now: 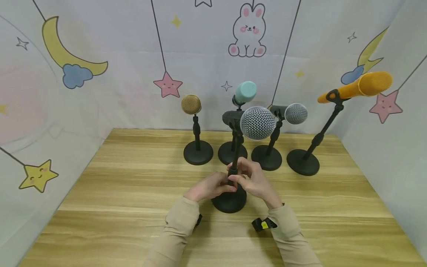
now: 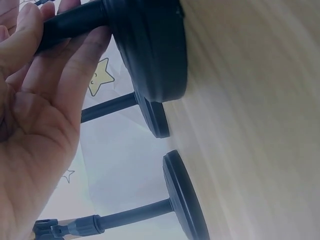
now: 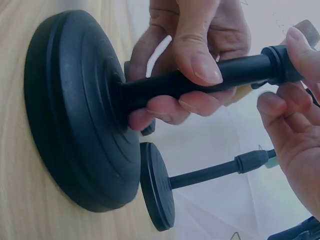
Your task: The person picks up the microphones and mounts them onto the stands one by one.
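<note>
A black microphone stand with a round base (image 1: 229,203) stands on the wooden table in front of me. It carries a dark microphone with a silver mesh head (image 1: 258,123), angled to the right. My left hand (image 1: 213,185) grips the lower pole just above the base, thumb on one side and fingers round the other, as the right wrist view shows. Higher up, the thumb and fingers of my right hand (image 1: 255,181) pinch the ribbed collar (image 3: 281,64) on the pole. The base rests on the tabletop.
Behind stand several more microphones on black stands: a gold one (image 1: 191,104), a mint-green one (image 1: 246,92), a silver-meshed one (image 1: 296,114) and an orange one (image 1: 373,83) at far right. A printed cloth backdrop (image 1: 133,100) encloses the wooden table (image 1: 116,185) behind and at both sides.
</note>
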`<control>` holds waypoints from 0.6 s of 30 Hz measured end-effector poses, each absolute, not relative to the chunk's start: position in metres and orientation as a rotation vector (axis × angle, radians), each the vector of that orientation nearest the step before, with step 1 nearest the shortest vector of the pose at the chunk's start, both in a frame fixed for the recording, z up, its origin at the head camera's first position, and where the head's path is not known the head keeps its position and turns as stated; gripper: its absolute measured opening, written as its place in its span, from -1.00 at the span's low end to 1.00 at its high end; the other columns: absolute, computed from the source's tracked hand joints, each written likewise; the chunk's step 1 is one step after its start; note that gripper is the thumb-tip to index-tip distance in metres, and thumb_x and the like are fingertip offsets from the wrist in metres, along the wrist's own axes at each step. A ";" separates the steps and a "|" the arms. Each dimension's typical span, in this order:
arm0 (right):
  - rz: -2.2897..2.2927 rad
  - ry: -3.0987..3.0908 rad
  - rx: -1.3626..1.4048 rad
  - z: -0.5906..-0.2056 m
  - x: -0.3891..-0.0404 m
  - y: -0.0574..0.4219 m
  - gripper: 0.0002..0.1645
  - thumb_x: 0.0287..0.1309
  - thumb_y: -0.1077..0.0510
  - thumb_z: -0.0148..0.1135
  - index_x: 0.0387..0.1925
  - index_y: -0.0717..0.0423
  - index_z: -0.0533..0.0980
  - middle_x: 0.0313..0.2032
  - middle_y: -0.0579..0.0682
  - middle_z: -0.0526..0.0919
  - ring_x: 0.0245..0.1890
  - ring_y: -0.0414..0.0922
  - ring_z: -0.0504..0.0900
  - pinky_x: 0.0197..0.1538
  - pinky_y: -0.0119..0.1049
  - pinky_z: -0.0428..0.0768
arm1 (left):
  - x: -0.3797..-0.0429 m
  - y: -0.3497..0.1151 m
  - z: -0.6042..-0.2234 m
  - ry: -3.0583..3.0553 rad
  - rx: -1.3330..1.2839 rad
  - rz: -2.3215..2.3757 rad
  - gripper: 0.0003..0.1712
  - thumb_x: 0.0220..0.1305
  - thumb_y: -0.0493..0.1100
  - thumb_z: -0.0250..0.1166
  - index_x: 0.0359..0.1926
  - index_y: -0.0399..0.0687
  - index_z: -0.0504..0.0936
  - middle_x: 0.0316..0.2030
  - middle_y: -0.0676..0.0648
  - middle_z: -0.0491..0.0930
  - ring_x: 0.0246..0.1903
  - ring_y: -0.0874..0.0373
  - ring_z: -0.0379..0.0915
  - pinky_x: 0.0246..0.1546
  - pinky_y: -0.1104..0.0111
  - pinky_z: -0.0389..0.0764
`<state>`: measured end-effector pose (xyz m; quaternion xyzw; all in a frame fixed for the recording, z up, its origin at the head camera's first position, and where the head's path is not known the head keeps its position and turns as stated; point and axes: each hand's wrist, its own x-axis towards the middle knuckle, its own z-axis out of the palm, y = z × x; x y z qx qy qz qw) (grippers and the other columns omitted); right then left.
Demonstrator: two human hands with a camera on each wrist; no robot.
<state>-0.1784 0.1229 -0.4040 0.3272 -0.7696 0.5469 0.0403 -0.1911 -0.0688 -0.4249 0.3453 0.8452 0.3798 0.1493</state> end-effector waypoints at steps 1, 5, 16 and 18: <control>1.658 -2.362 0.989 -0.404 -0.178 0.122 -0.77 0.15 0.41 0.38 -0.14 0.27 0.57 -0.20 0.28 0.72 -0.54 -0.31 0.39 -0.29 -0.38 0.55 | -0.191 -0.069 -0.425 2.432 0.996 1.089 -0.83 0.38 -0.12 0.31 -0.25 -0.14 0.70 -0.62 0.15 0.33 -0.60 0.35 0.20 -0.51 0.53 0.23; 1.598 -2.351 0.959 -0.407 -0.178 0.121 -0.76 0.12 0.40 0.41 -0.16 0.24 0.58 -0.31 0.21 0.74 -0.55 -0.32 0.34 -0.38 -0.42 0.40 | -0.192 -0.068 -0.427 2.442 1.031 1.074 -0.87 0.38 -0.15 0.31 -0.23 -0.13 0.69 -0.59 0.16 0.37 -0.57 0.35 0.23 -0.50 0.55 0.26; 1.502 -2.271 0.929 -0.409 -0.177 0.116 -0.77 0.06 0.38 0.46 -0.26 0.17 0.57 -0.42 0.12 0.73 -0.59 -0.26 0.34 -0.49 -0.38 0.34 | -0.192 -0.067 -0.424 2.444 1.015 1.054 -0.84 0.40 -0.13 0.29 -0.21 -0.13 0.70 -0.52 0.06 0.53 -0.52 0.35 0.29 -0.45 0.55 0.29; 1.480 -2.258 0.928 -0.409 -0.177 0.115 -0.77 0.05 0.37 0.46 -0.28 0.16 0.56 -0.45 0.10 0.72 -0.62 -0.17 0.32 -0.50 -0.39 0.33 | -0.192 -0.067 -0.425 2.445 1.006 1.058 -0.83 0.39 -0.14 0.29 -0.19 -0.15 0.71 -0.52 0.04 0.55 -0.52 0.36 0.29 -0.45 0.56 0.28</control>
